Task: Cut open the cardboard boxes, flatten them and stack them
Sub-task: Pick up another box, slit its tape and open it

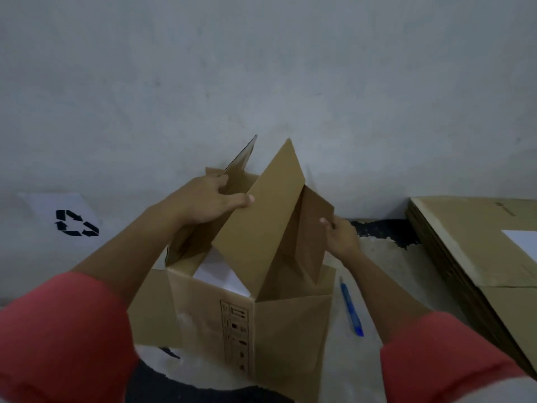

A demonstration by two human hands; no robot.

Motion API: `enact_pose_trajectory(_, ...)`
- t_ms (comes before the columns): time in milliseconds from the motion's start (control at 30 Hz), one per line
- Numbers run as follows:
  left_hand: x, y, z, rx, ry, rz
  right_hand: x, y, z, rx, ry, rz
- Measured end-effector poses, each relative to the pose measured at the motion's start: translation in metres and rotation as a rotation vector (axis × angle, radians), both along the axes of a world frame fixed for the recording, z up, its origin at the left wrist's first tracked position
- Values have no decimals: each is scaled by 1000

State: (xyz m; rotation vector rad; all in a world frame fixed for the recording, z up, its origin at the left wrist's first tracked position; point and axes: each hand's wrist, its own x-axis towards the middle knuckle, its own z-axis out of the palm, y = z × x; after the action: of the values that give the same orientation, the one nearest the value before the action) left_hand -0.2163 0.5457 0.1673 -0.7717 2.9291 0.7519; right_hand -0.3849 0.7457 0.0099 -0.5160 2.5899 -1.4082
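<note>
Two hands, both yours, are on the raised flaps of one cardboard box. Your left hand is closed in a grip near the top of the box. Its fingers curl over the edge of a flap at the back left. Its thumb reaches out straight to press against the edge of the tall flap, which stands tilted in the middle. Your right hand is closed too, pinching the outer edge of a darker, shadowed side flap between thumb and fingers. That side flap meets the tall flap along a fold, and the two rise together like a tent above the open top. Both forearms come up from the bottom corners of the view, in red sleeves that end short of the wrists.

The box stands upright directly in front of you, between your arms, with one near corner pointing toward you. A column of small black handling symbols is printed beside that corner. Some white paper shows inside the opening.

Just right of the box, a blue pen-shaped tool lies on the pale surface, apart from both hands. Farther right is a stack of flattened cardboard, with a white label near its right edge. Far left lies a white recycling sign with black arrows. A plain grey wall fills the background.
</note>
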Motion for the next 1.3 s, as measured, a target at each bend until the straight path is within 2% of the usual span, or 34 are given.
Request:
enact_pose_trajectory(200, -12, 25, -23, 57, 89, 125, -30, -14, 7, -90, -33, 9)
enact_pose_trajectory(500, -50, 18, -100, 151, 69, 219, -41, -42, -21, -130, -215, -77)
enact_pose_trajectory(633, -49, -1, -151, 239, 63, 248, -32, -53, -40, -210, -520, -44)
enact_pose_trajectory(700, -44, -10, -179, 273, 36, 241, -33, -60, -55, -115, -559, 28)
enact_pose_trajectory(767, -41, -18, -204, 254, 17, 226, -38, -63, -70, 47, -490, 64)
enact_pose_trajectory(833, -40, -27, -219, 190, 26, 218, -40, -57, -83, 182, -413, 56)
enact_pose_trajectory(900, -37, -42, -225, 80, 9, 175, -41, -46, -98, 220, -338, 35)
enact_pose_trajectory(1000, -18, -75, -234, -135, -198, 160, -42, -35, -116, 287, -279, 16)
enact_pose_trajectory(1067, -1, -95, -247, -207, -335, 140, -41, -34, -121, 342, -264, -11)
enact_pose_trajectory(1233, 5, -115, -276, -76, -463, 102, -37, -33, -133, 432, -255, -75)
enact_pose_trajectory(1300, 4, -118, -282, -33, -493, 98, -32, -32, -140, 572, -192, -101)
